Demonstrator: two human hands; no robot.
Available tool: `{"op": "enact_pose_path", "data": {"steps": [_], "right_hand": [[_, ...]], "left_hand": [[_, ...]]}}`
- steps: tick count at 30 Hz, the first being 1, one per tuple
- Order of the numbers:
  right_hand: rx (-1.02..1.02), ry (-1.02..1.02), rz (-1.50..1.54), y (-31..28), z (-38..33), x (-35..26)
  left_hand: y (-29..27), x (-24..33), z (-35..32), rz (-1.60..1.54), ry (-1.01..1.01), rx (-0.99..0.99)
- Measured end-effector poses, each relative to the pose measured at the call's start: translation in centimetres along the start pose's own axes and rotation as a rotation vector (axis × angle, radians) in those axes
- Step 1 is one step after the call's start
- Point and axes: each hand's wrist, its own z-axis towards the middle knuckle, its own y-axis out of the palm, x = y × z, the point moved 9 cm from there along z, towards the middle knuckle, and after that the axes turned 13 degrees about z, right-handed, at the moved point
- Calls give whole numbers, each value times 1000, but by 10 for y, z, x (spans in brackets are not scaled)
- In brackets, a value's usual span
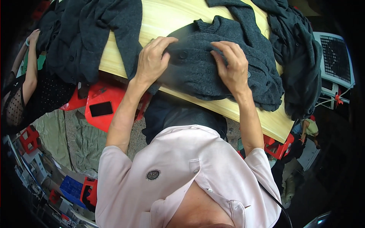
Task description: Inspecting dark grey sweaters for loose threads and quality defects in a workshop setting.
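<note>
A dark grey knitted cardigan [197, 72] lies bunched on the pale wooden table [159, 19] in front of me, with round dark buttons showing. My left hand [154, 59] is at its left part, thumb and fingers apart, close to a button [183, 55]. Over the right part of the knit is my right hand [232, 64], its fingers curved and its thumb held away from them. Neither hand has fabric visibly between the fingertips. A lighter round button [249, 75] shows beside my right wrist.
More dark knitted garments lie at the table's left [87, 34] and right end [300, 57]. On a red stool [97, 121] at left rests a black phone [101, 109]. Another person's arm [31, 72] touches the left pile. A blue crate [72, 191] stands on the floor.
</note>
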Motion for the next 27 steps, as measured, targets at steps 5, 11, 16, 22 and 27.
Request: {"op": "enact_pose_path", "data": {"steps": [5,11,16,22,27], "right_hand": [[-172,-164,-38,43,-6,-51],[-234,-127,-87,72,-29,-46],[-174,-176,-122,68,-27,-53],[-195,-163,6,73,-32,-42],[-221,99,152,83,-21,-6]], "left_hand": [[-13,22,16,-127,55,101],[10,-4,19,-479,-224,-80],[8,-21,8,-489,-230,-70],[25,-28,11,-476,-391,-124],[25,-26,12,-512,-344,-71]]}}
